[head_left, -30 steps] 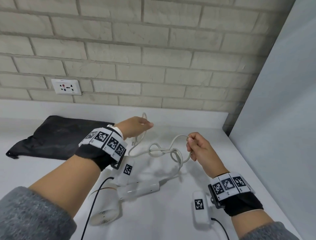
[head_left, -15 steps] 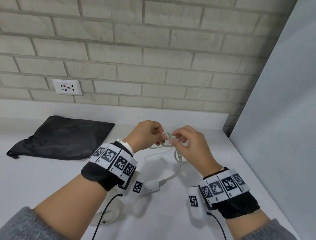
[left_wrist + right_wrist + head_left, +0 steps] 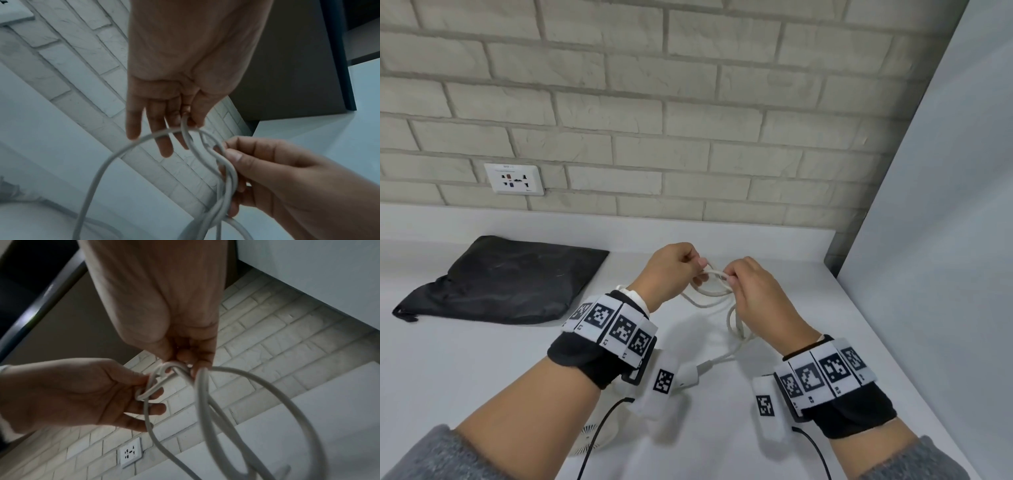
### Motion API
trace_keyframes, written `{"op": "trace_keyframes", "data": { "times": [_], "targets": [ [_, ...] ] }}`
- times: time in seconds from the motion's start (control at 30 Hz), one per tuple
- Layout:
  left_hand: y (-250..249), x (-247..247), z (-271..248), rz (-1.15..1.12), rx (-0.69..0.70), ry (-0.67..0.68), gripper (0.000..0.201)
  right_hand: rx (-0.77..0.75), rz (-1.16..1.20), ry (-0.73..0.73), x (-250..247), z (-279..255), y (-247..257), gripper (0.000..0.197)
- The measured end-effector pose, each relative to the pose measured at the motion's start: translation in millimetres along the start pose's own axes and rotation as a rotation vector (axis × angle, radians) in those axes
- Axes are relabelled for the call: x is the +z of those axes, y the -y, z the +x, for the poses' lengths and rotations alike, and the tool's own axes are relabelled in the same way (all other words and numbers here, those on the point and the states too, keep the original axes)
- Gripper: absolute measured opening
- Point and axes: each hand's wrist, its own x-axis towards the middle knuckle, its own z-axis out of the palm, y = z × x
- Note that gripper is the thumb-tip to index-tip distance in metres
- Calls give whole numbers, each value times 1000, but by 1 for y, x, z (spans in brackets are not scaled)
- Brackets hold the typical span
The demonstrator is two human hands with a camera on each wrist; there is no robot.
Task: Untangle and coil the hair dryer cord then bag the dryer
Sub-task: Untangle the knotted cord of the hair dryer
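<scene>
Both hands meet above the white counter [image 3: 482, 370] and hold the hair dryer's white cord [image 3: 734, 322]. My left hand [image 3: 671, 270] pinches a strand between thumb and forefinger [image 3: 185, 120], its other fingers fairly straight. My right hand [image 3: 753, 294] grips several bunched strands [image 3: 226, 170] of a knot. Loose loops [image 3: 202, 402] hang below the hands. The white dryer [image 3: 690, 375] lies on the counter under my left forearm, mostly hidden; its round grille [image 3: 587, 442] shows. The black bag [image 3: 506, 281] lies flat at the left.
A brick wall with a white socket [image 3: 515, 179] runs along the back of the counter. A tall grey panel [image 3: 945, 240] bounds the right side. Black cables [image 3: 599, 431] run from the wrist cameras towards me.
A second ago the hands were apart with the knotted cord stretched between them. They have since come together and now both hold the cord at the knot.
</scene>
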Motion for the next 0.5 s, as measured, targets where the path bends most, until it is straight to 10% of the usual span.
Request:
{"op": "trace_keyframes", "data": {
  "times": [0.23,0.5],
  "targets": [
    [3,-18,3,-68,-21,-64,23,288,1575,-60,-14,-9,-20,21],
    [19,-16,2,-174,-144,-59,25,953,1527,-381,4,-7,-68,32]
  ]
}}
